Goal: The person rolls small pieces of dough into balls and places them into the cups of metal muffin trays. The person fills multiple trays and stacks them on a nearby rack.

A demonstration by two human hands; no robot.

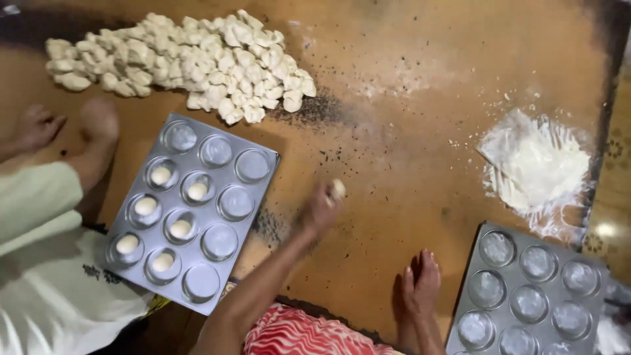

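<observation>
My left hand (320,209) is shut on a small dough ball (338,189) and holds it just above the brown floured surface, to the right of a metal muffin tray (261,187). Several of that tray's cups hold dough balls (197,190); the cups on its right side have only flour in them. My right hand (420,284) rests flat on the surface with nothing in it, fingers pointing away from me, just left of a second muffin tray (474,276) whose cups are floured and hold no dough.
A big heap of cut dough pieces (184,59) lies at the far left. A pile of white flour on a plastic sheet (536,164) sits at the right. Another person in pale green sits at the left, their hand (36,126) on the surface.
</observation>
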